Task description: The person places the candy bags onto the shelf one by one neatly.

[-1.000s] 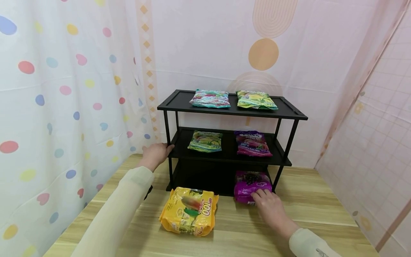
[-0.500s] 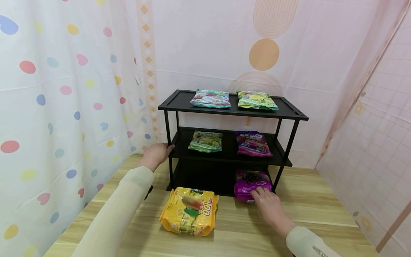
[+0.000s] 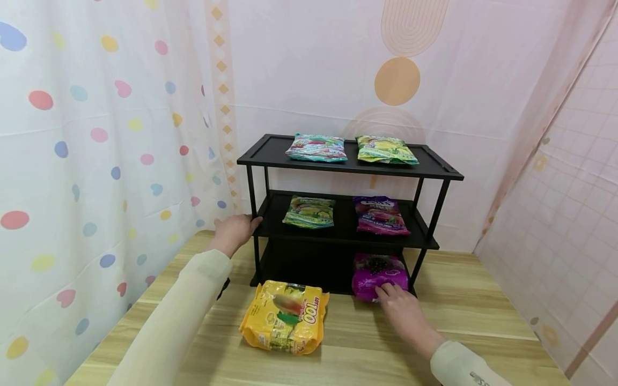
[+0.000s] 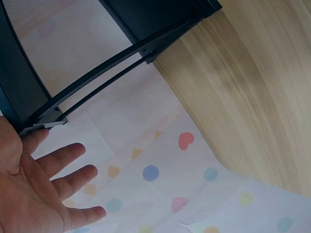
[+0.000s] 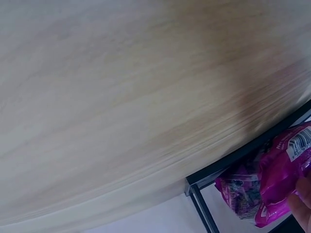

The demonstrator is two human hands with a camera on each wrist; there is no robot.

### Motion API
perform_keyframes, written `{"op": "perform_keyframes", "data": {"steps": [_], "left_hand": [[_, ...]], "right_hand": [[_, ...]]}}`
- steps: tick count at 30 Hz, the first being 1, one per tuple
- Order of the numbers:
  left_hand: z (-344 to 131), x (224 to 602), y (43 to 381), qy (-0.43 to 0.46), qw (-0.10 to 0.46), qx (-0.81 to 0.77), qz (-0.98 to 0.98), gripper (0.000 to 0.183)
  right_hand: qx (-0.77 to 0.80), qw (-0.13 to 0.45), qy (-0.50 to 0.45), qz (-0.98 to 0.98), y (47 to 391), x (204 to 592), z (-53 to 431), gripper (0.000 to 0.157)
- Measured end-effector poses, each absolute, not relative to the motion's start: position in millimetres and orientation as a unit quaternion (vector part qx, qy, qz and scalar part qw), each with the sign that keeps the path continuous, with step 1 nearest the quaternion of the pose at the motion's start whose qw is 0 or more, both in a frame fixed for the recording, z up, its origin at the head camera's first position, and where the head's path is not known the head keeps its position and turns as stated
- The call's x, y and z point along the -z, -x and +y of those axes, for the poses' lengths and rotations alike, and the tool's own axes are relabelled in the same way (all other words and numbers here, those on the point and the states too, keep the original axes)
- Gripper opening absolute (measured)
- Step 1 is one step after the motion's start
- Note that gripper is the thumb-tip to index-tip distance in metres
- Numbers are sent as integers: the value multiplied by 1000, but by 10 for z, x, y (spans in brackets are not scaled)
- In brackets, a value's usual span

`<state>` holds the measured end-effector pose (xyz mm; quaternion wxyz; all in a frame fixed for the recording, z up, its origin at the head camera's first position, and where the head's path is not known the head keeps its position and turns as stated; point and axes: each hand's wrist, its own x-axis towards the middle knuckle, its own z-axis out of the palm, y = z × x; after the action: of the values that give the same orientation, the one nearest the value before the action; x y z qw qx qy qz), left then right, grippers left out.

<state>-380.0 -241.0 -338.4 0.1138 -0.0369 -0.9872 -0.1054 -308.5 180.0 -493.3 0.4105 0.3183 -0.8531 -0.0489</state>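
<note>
A black three-tier rack (image 3: pixel 338 236) stands on the table. My left hand (image 3: pixel 233 234) is at the left end of its middle shelf, with thumb and index finger on the shelf edge. In the left wrist view the other fingers (image 4: pixel 68 183) spread away from the rack. On the right of the bottom shelf lies a plump purple snack bag (image 3: pixel 372 279) with dark grapes printed on it. The fingertips of my right hand (image 3: pixel 404 311) press against its front. A yellow snack bag (image 3: pixel 285 321) marked "LOT 100", with a mango picture, lies on the table before the rack.
The top shelf carries a teal-and-white bag (image 3: pixel 316 148) and a yellow-green bag (image 3: pixel 386 150). On the middle shelf are a green bag (image 3: pixel 309 213) and a purple-red bag (image 3: pixel 380 215). Patterned curtains (image 3: pixel 309 69) close off the back and sides of the wooden table (image 3: pixel 367 354).
The purple grape bag has slid slightly further back onto the bottom shelf, my right hand moving with it. My left hand and the yellow bag have stayed in place.
</note>
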Motion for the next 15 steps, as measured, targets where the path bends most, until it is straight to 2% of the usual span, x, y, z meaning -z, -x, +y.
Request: {"op": "perform_keyframes", "data": {"steps": [7, 15], "left_hand": [[-2415, 3401, 3810, 39, 118, 105, -987, 56], [-2419, 3409, 3819, 40, 119, 107, -986, 55]], "right_hand": [[66, 401, -313, -859, 3096, 4955, 1773, 35], [79, 345, -280, -893, 3092, 4960, 1754, 49]]}}
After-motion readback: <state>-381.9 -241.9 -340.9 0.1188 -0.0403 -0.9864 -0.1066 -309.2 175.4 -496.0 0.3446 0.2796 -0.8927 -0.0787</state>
